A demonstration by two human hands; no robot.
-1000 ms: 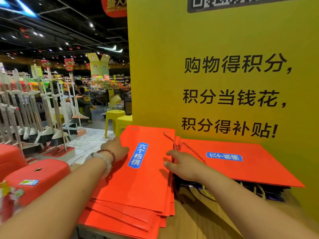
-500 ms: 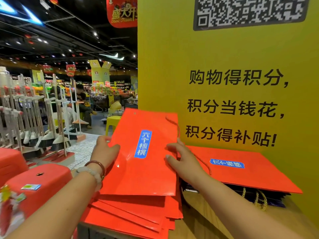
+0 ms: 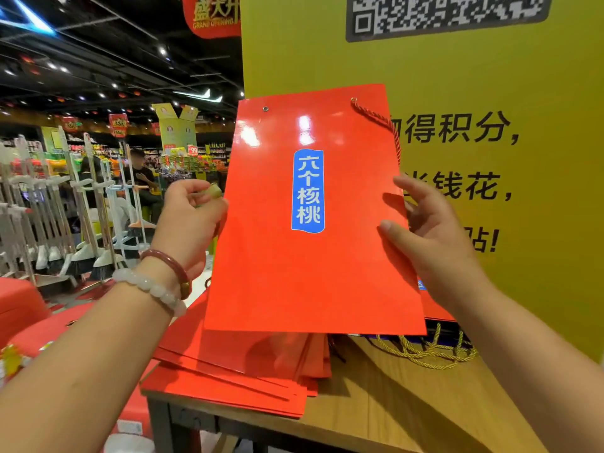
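Two hands hold up a flat red paper bag (image 3: 277, 273) in the middle, above the table. It stands upright, in front of the big yellow sign (image 3: 490, 93). The left hand (image 3: 192, 220) curls its fingers and pinches the bag's left edge. The right hand (image 3: 434, 240) grips the right edge, thumb on the front, fingers behind. A blue label (image 3: 308, 190) is on the bag's front, and a red cord (image 3: 390, 129) hangs at its top right. Under it, a pile of red bags (image 3: 228, 374) lies on the wooden table (image 3: 376, 410). Brooms (image 3: 49, 217) stand far left.
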